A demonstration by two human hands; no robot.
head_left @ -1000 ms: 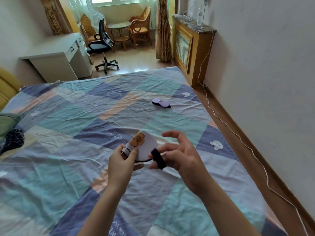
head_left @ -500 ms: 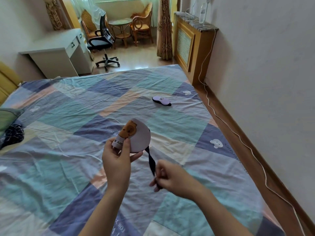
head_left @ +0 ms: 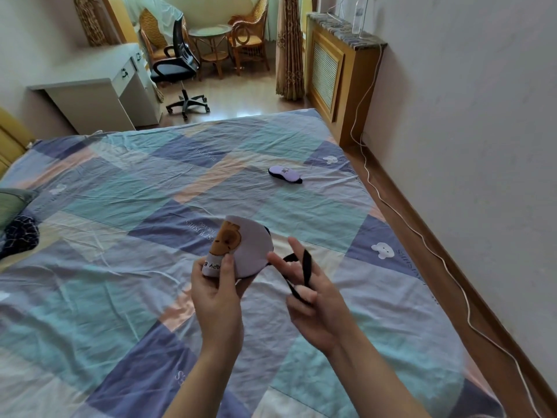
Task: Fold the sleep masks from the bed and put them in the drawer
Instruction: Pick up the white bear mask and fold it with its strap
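Note:
My left hand (head_left: 217, 292) pinches a folded white sleep mask (head_left: 248, 251) with a brown bear print, held upright above the bed. Its black elastic strap (head_left: 305, 268) loops around the fingers of my right hand (head_left: 313, 300), just right of the mask. A second sleep mask (head_left: 284, 173), lilac with a dark edge, lies flat on the patchwork bedsheet (head_left: 126, 191) farther away to the right. The white desk (head_left: 99, 86) with drawers stands beyond the bed at the far left.
A black office chair (head_left: 177, 70) stands by the desk. Wicker chairs and a small round table (head_left: 211, 40) sit by the window. A wooden radiator cover (head_left: 337, 73) lines the right wall, with a white cable (head_left: 422, 236) trailing along the floor. A dark cloth (head_left: 18, 236) lies at the bed's left edge.
My right hand has come back up beside the mask with the black strap now looped around its fingers. The left hand has kept the folded mask upright.

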